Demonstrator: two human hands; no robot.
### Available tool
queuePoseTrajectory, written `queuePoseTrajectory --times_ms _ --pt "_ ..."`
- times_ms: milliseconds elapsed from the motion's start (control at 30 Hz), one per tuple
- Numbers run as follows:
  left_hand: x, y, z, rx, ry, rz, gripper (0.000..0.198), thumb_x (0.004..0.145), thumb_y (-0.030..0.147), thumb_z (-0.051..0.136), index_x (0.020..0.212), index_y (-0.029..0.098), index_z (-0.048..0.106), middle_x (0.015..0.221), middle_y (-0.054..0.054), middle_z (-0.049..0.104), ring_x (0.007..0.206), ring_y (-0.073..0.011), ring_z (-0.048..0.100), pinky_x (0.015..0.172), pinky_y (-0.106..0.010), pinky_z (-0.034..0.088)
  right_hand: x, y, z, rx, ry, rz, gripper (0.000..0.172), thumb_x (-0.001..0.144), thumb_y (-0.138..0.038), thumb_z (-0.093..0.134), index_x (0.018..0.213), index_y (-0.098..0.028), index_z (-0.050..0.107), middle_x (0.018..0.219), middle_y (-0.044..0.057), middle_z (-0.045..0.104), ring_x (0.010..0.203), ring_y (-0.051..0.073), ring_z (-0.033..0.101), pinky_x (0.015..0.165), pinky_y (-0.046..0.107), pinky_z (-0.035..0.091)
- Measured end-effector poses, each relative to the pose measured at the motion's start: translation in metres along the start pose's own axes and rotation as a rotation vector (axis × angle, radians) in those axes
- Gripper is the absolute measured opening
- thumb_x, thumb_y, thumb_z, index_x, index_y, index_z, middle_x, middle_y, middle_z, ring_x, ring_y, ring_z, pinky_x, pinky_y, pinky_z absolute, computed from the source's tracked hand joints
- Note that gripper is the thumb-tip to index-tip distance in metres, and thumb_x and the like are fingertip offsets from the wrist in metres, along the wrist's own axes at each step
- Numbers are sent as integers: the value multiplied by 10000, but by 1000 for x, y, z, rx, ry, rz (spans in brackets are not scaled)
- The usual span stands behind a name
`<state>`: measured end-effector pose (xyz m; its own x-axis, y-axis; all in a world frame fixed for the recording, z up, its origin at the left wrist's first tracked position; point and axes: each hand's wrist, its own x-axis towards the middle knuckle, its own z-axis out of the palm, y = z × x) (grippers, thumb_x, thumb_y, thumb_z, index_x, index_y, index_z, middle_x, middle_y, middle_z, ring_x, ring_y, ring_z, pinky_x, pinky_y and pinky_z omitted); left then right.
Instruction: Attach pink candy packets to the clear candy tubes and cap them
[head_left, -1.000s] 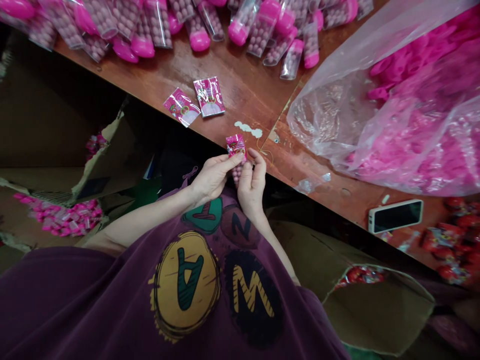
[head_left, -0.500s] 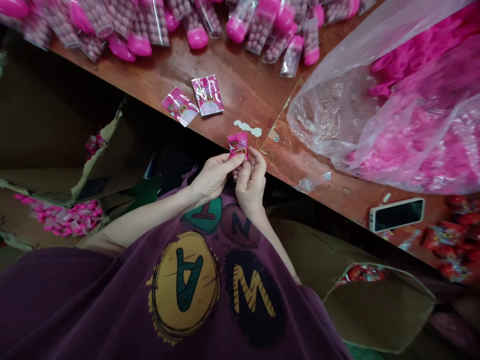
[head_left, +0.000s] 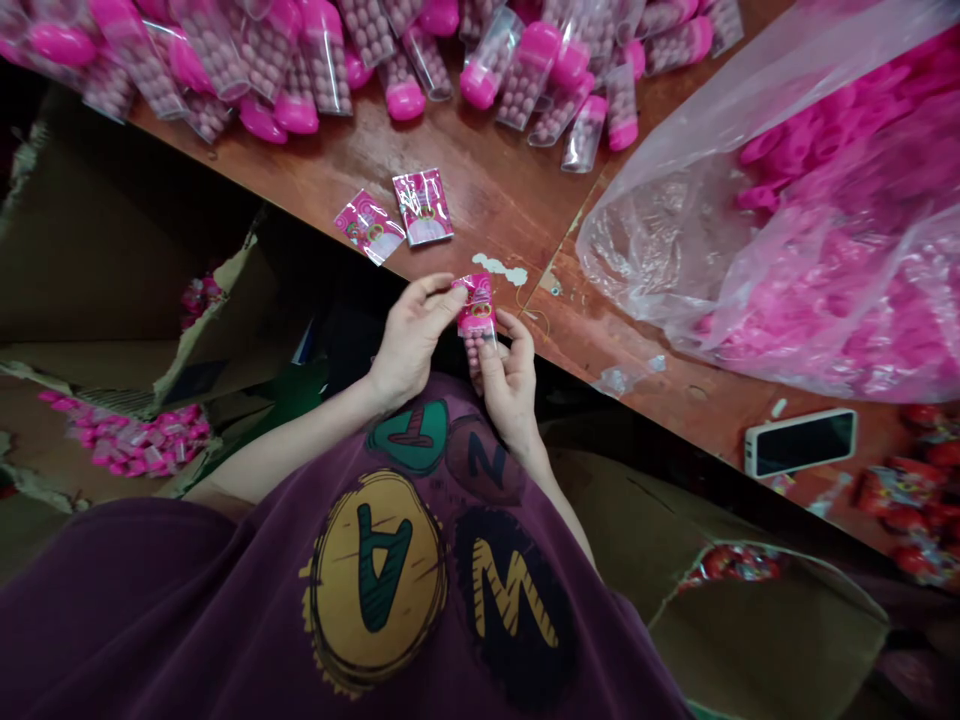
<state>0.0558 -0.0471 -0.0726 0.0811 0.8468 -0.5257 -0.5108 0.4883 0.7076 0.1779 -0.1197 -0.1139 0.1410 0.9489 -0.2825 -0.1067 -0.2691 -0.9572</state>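
Just off the table's front edge, my right hand (head_left: 511, 378) grips a small clear tube (head_left: 472, 348) of pink candy balls from below. A pink printed plastic label (head_left: 477, 312) covers the tube's upper part. My left hand (head_left: 412, 340) pinches the label's upper left edge between thumb and forefinger. Whether the label goes fully around the tube cannot be seen. On the table behind the hands lie a flat printed label (head_left: 369, 228) and a thicker stack of the same labels (head_left: 424, 206), side by side.
Many pink-capped candy tubes (head_left: 327, 65) crowd the table's far side. A clear bag of pink plastic parts (head_left: 825, 290) takes up the right. A phone (head_left: 802, 442) lies near red wrapped items (head_left: 907, 490). Cardboard boxes (head_left: 780, 620) stand below, left and right.
My left hand has shifted up and left, from the label's lower front to its upper left edge. More of the candy balls show below the label. The whole view has tilted slightly.
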Motion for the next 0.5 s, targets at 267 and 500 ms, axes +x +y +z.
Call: queuePoseTrajectory --times_ms 267,500 --pt "14 23 -21 353 -118 158 185 785 286 911 775 171 767 832 -27 748 810 -138 648 830 -263 521 -8 -6 -6 32 -43 61 523 979 -591 666 1386 -295 523 966 17 700 755 148 649 650 293 575" --pt "10 33 -24 225 -118 -24 194 762 157 904 699 141 721 765 -13 703 738 -105 625 799 -249 510 -10 -9 -7 193 -120 151 527 946 -572 696 1374 -301 552 836 -28 634 530 89 461 426 216 374"
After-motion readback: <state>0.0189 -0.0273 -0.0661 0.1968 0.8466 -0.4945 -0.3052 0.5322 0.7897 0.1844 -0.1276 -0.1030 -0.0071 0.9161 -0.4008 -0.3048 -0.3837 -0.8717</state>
